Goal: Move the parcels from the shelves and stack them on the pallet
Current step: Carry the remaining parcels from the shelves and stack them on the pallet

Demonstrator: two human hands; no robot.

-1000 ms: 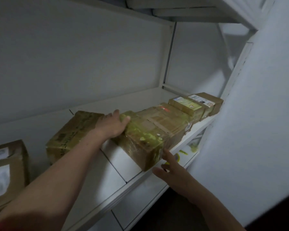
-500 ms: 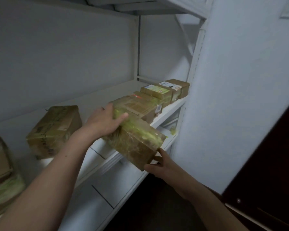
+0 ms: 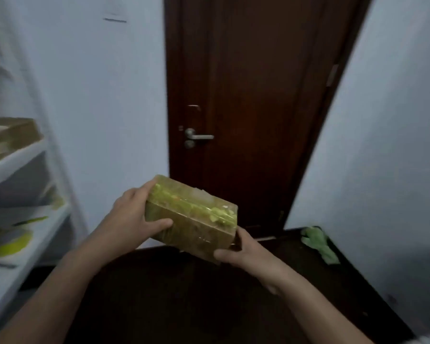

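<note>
Dark floor (image 3: 184, 306) open beneath parcel (image 3: 191, 220) (hands (image 3: 130, 219) (image 3: 246, 252) grip ends).

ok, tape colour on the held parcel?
Yellow-green tape on a brown parcel, seen in the head view, the only one.

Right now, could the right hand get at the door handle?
Probably not as things stand: the right hand grips the parcel at its lower end, sharing it with the left hand. Nothing stands between it and the door handle, but it would have to let go first.
</note>
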